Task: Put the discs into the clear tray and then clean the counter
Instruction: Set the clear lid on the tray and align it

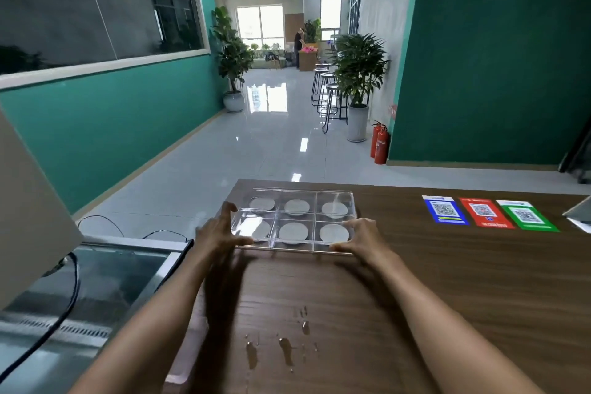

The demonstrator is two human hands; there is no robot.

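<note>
A clear tray [313,193] with several compartments lies near the far left corner of the wooden counter [447,281]. Each compartment holds one white disc [293,232]. My left hand [217,233] grips the tray's near left corner, fingers up along its left side. My right hand [358,233] holds the near right corner, thumb along the front rim. Small puddles of water [284,350] lie on the counter closer to me, between my forearms.
Three QR code cards, blue [445,210], red [485,212] and green [527,216], lie flat at the right. A white object [579,213] pokes in at the right edge. A steel sink unit [105,278] with black cables sits left of the counter.
</note>
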